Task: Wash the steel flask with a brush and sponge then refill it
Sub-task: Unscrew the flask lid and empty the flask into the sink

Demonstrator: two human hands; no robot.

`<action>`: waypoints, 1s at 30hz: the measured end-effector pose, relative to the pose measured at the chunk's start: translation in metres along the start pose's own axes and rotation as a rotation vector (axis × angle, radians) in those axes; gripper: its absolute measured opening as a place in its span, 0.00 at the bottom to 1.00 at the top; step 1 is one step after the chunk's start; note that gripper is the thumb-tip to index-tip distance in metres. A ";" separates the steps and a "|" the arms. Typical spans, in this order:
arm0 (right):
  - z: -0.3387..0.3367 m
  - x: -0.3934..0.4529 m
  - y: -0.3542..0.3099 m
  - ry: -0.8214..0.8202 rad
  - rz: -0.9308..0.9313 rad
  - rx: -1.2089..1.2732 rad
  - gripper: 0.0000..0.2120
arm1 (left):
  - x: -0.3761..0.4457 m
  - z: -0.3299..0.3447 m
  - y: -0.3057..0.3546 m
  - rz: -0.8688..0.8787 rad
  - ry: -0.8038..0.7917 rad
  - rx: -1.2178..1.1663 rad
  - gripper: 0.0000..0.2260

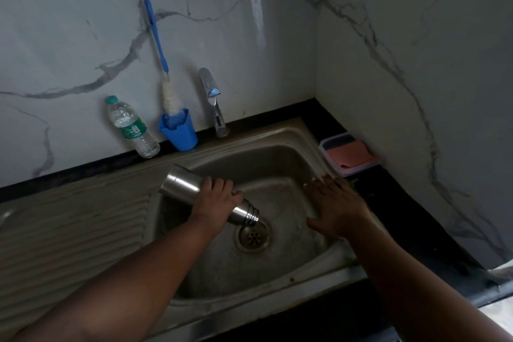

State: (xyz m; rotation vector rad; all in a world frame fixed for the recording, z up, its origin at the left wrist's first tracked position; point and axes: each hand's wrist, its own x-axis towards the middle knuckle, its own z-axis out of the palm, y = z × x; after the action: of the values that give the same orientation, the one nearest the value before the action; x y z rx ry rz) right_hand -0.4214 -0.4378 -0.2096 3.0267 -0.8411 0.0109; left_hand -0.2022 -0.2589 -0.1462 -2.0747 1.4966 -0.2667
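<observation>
Head view: left hand (219,197) grips the steel flask (194,191), tipping it mouth-down, seemingly draining; right hand (336,205) flat, empty; brush (156,41) probably next.

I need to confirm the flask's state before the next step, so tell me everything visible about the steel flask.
The steel flask is a brushed metal cylinder with a narrower ribbed, threaded neck and no cap on it. It is tilted, base up toward the left and mouth down over the sink drain, as if draining. The left hand wraps around its middle; the right hand does not touch it. Any water flow is unclear.
</observation>
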 end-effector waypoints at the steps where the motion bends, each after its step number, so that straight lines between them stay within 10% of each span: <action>1: 0.000 0.000 0.000 -0.006 0.001 0.006 0.42 | 0.000 -0.001 0.002 0.004 0.001 0.013 0.24; 30: 0.004 0.002 0.003 -0.025 0.004 -0.044 0.44 | -0.006 0.000 0.014 0.085 -0.066 0.252 0.24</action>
State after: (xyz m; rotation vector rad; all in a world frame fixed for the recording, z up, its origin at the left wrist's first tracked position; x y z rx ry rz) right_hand -0.4206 -0.4413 -0.2137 2.9904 -0.8378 -0.0444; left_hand -0.2154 -0.2566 -0.1524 -1.8006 1.4283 -0.3325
